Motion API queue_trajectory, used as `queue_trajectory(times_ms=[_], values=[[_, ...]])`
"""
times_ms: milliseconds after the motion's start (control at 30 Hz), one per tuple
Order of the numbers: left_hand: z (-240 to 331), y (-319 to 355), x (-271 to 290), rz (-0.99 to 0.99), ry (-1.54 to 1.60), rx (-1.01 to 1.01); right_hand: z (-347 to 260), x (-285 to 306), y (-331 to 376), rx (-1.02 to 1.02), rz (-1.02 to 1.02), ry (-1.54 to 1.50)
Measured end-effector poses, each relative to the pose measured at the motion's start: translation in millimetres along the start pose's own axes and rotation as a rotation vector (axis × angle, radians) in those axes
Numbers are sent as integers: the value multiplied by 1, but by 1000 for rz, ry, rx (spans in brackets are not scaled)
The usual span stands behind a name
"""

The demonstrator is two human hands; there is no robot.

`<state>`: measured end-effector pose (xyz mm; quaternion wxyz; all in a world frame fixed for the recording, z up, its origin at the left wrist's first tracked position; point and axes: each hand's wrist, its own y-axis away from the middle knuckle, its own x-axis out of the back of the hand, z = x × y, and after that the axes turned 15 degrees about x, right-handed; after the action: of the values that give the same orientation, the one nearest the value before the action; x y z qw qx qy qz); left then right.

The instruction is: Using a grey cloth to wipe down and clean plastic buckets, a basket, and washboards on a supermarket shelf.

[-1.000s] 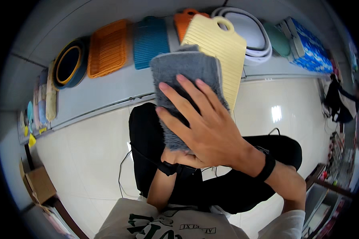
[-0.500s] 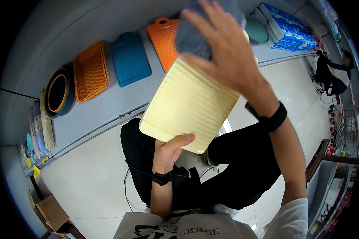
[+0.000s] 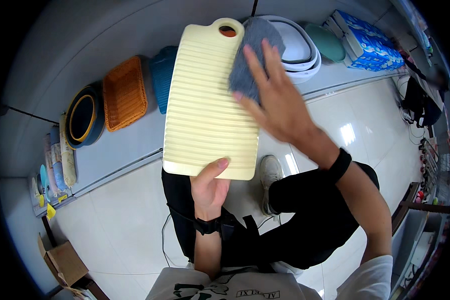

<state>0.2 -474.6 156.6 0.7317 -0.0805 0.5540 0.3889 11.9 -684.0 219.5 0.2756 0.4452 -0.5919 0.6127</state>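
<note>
A pale yellow washboard [image 3: 210, 105] with cross ridges and a hole at its top right is held up in front of me. My left hand [image 3: 210, 187] grips its lower edge, thumb on the ridged face and the other fingers behind it. My right hand [image 3: 282, 102] presses a grey cloth [image 3: 257, 57] against the upper right edge of the washboard. The fingers of that hand are spread over the cloth, and its thumb lies near the cloth's lower end.
Behind the washboard, a grey shelf [image 3: 120, 160] bears dark round basins [image 3: 87, 120], an orange woven basket [image 3: 125, 95], a blue washboard [image 3: 162, 75], white basins [image 3: 305, 70], a green bowl [image 3: 327, 42] and blue packages [image 3: 370, 45]. A cardboard box [image 3: 65, 262] sits lower left. Another person [image 3: 425, 95] is far right.
The washboard has swung from a rightward tilt to nearly upright. My right hand and the cloth have moved from across its top down to its right edge, uncovering the hole.
</note>
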Motion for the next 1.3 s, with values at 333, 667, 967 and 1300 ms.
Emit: queue_trajectory(times_ms=[333, 667, 967, 1300], values=[[-12, -8, 52, -375, 420, 18, -91, 5, 20, 449, -191, -98], [-11, -8, 51, -345, 314, 135, -9, 9, -24, 331, 50, 135], [-12, -8, 49, -406, 238, 81, 60, 23, -21, 160, 81, 346], [-1, -15, 18, -70, 178, 30, 42, 77, -41, -511, 387, -1044]])
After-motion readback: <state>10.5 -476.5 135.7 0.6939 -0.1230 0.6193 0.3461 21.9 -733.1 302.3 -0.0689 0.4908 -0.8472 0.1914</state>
